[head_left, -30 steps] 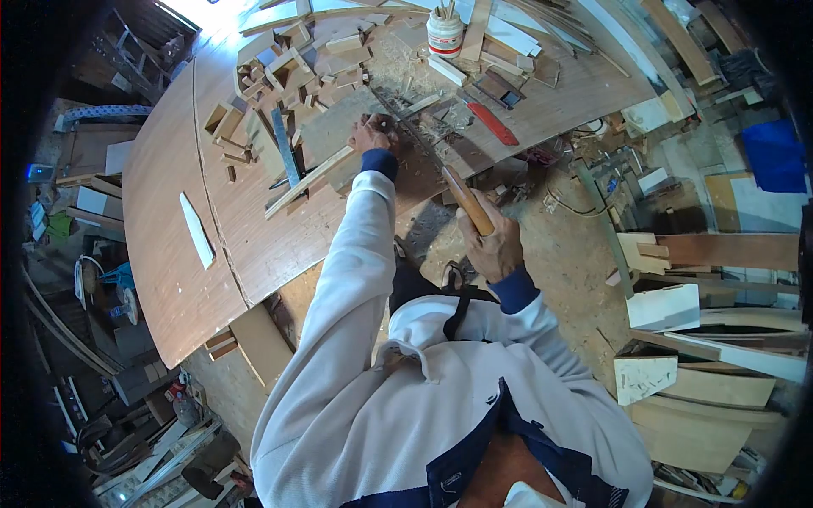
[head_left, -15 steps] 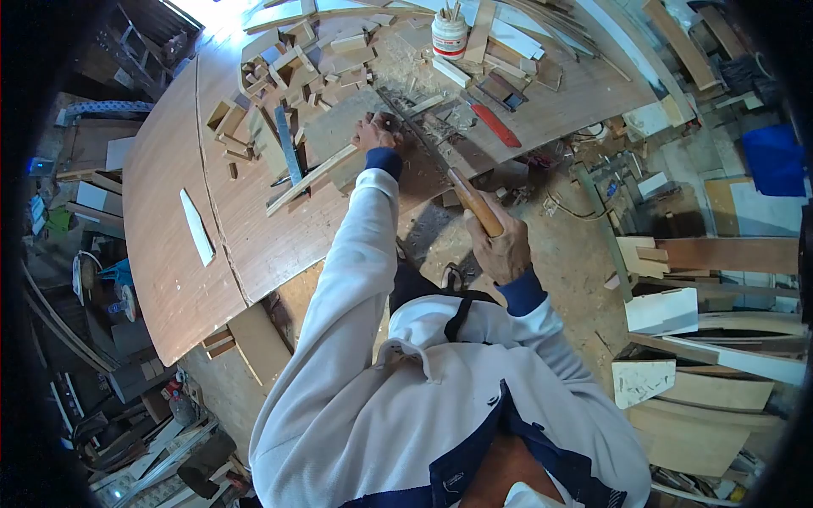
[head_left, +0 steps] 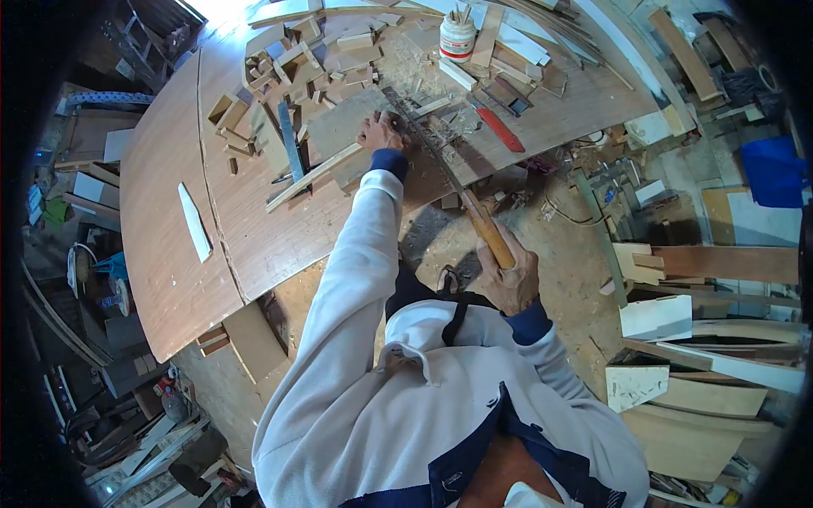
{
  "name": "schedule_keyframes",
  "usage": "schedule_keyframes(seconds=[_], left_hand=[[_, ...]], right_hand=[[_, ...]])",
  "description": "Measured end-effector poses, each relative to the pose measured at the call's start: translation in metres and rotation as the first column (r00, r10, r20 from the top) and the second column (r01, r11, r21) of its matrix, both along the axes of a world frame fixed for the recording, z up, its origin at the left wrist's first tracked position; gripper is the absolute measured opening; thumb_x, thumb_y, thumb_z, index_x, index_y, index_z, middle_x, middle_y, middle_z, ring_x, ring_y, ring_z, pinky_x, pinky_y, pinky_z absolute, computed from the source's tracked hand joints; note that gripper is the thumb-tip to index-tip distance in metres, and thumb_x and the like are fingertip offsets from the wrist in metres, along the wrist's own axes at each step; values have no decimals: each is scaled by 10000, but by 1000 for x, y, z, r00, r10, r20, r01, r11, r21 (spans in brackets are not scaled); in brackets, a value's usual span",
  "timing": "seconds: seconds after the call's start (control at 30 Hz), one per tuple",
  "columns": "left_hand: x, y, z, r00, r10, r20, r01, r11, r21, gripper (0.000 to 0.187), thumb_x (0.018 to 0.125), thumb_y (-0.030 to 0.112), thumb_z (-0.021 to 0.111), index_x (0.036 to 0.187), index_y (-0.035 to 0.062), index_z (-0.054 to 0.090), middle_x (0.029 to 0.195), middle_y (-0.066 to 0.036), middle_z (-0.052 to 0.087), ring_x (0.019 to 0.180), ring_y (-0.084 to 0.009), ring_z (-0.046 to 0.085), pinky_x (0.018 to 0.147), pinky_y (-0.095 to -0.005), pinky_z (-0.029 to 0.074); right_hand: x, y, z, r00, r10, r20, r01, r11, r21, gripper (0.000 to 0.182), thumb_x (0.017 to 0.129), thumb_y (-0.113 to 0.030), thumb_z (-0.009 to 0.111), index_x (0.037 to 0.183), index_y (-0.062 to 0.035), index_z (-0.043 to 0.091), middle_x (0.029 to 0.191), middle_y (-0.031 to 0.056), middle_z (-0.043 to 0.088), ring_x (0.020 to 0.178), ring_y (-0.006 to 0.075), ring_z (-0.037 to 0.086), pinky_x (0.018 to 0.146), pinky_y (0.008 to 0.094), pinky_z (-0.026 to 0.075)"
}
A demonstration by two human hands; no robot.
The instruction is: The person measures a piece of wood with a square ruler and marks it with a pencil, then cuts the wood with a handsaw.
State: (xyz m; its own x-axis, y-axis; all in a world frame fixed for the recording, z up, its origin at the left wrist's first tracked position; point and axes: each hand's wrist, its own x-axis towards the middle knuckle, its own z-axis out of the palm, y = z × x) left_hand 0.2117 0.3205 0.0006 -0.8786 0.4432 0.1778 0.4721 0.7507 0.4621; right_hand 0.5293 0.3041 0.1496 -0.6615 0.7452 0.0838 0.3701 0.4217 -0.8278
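Note:
My right hand (head_left: 511,275) is wrapped round the straight wooden handle of a long, narrow-bladed saw (head_left: 440,161). The dark blade slants away from me, over the table edge and up to the grey board. Beside the blade, my left hand (head_left: 384,133) bears down on the grey flat board (head_left: 347,118), fingers bent together. What sits under those fingers is hidden. A pale wooden strip (head_left: 313,178) runs from near my left wrist toward the lower left. Just left of the board lies a blue-grey metal strip (head_left: 290,140).
Small wood offcuts (head_left: 296,63) crowd the back of the table (head_left: 161,262). A white tub of sticks (head_left: 457,35) stands there too. Right of the blade lie a red-handled tool (head_left: 500,129) and shavings. Boards (head_left: 694,394) are stacked along the right.
My right hand has drawn the saw back toward me and slightly right. My left hand stays in place on the board; the whole view shifts a little.

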Motion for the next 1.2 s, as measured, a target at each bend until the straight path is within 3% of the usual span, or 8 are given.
schedule_keyframes(seconds=[0.23, 0.4, 0.57, 0.63, 0.77, 0.87, 0.97, 1.2], left_hand=[[-2, 2, -10, 996, 2, -84, 4, 998, 68, 239, 766, 181, 502, 974, 199, 619, 1189, -46, 529, 1095, -259, 446, 854, -454, 281], [-7, 3, -17, 999, 8, -36, -7, 1000, 30, 299, 723, 202, 558, 1016, 214, 616, 1204, -12, 515, 1099, -261, 439, 848, -466, 281], [1, -1, -4, 1000, -27, -16, 26, 999, -35, 324, 740, 209, 537, 1053, 227, 619, 1234, 1, 497, 1118, -260, 427, 859, -477, 272], [3, -1, 4, 999, -42, -22, 42, 999, -4, 322, 676, 203, 636, 997, 187, 604, 1190, -53, 513, 1121, -274, 432, 871, -470, 280], [-12, 9, -36, 992, 25, -126, -7, 990, 143, 422, 584, 221, 703, 993, 186, 603, 1227, -54, 500, 1135, -275, 425, 876, -475, 274], [1, 1, -10, 996, 25, -82, -18, 996, 87, 356, 646, 210, 648, 998, 182, 601, 1246, -60, 491, 1144, -279, 421, 882, -481, 267], [4, 0, 3, 1000, -19, 1, 19, 1000, -5, 303, 714, 189, 573, 1017, 179, 596, 1256, -61, 488, 1147, -280, 420, 884, -486, 264], [-6, 4, -22, 998, -10, -62, 15, 996, 91, 247, 757, 191, 532, 996, 178, 589, 1258, -52, 482, 1151, -288, 414, 885, -510, 259]], right_hand=[[-32, 7, -4, 1000, 26, -5, -26, 998, -61, 385, 820, -219, 578, 1159, -41, 532, 892, 233, 619, 778, 404, 617, 647, 384, 516], [-3, -3, 0, 999, 26, -40, -25, 999, 36, 367, 824, -209, 571, 1154, -53, 527, 886, 215, 624, 759, 407, 613, 632, 391, 512], [-25, 0, 2, 1000, 25, 5, -25, 999, -31, 333, 837, -183, 545, 1149, -69, 532, 851, 219, 616, 771, 393, 617, 639, 398, 505], [-49, 11, -13, 997, 64, -48, -63, 998, 29, 330, 839, -171, 535, 1154, -71, 531, 825, 231, 603, 755, 380, 623, 620, 391, 501], [-36, 7, -8, 994, 51, -92, -51, 999, 2, 327, 838, -169, 538, 1146, -60, 532, 839, 234, 606, 769, 390, 617, 619, 384, 503], [-9, -6, 0, 995, 39, -89, -36, 999, 39, 333, 833, -167, 547, 1143, -46, 533, 858, 236, 610, 783, 393, 615, 631, 381, 506], [-10, -5, 4, 1000, 14, -7, -15, 992, -126, 358, 828, -174, 563, 1155, -31, 528, 880, 238, 616, 788, 392, 620, 638, 377, 508], [-67, 22, -24, 990, 44, -132, -44, 999, 8, 386, 818, -202, 591, 1119, 37, 546, 886, 260, 619, 801, 386, 628, 674, 384, 510]])
